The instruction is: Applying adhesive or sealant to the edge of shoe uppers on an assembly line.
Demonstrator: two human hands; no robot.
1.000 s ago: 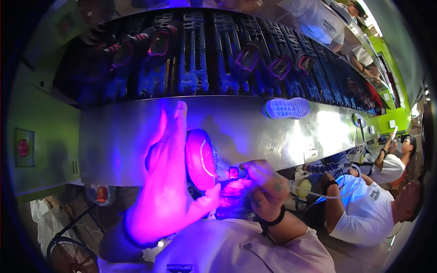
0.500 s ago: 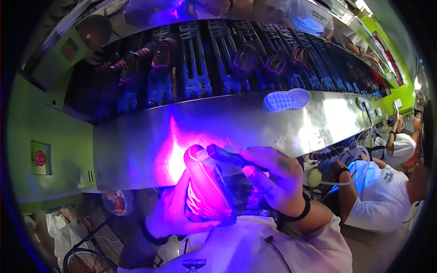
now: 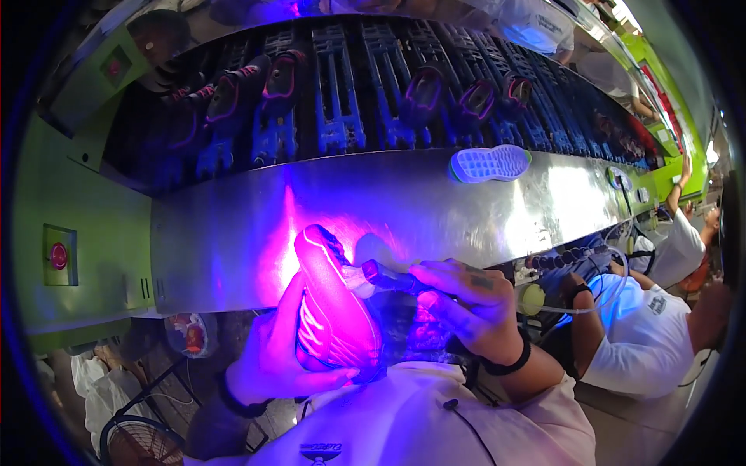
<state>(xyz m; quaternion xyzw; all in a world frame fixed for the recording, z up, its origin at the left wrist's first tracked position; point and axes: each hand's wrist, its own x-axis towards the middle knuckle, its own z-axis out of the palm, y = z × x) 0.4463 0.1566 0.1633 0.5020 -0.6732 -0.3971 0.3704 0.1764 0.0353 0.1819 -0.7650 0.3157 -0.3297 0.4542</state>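
A shoe upper (image 3: 336, 304), glowing pink under purple light, is held close to my body over the bench's near edge. My left hand (image 3: 277, 351) wraps around its lower left side, with the thumb along the bottom. In my right hand (image 3: 471, 304) is a dark-handled brush (image 3: 391, 277), gripped between thumb and fingers. The pale brush tip (image 3: 357, 281) touches the right edge of the shoe upper. A pale shoe sole (image 3: 491, 165) with a patterned tread lies farther off, to the right on the metal bench.
Beyond the metal bench (image 3: 435, 206) runs a dark slatted conveyor (image 3: 338, 116) carrying several dark shoes. A green panel (image 3: 85, 194) with a red button stands at the left. A co-worker in a white shirt (image 3: 649, 334) sits at the right near hoses. A fan (image 3: 140, 443) stands lower left.
The shoe upper has tilted and shifted slightly left with my left hand. The brush has moved from near its top end down along its right edge.
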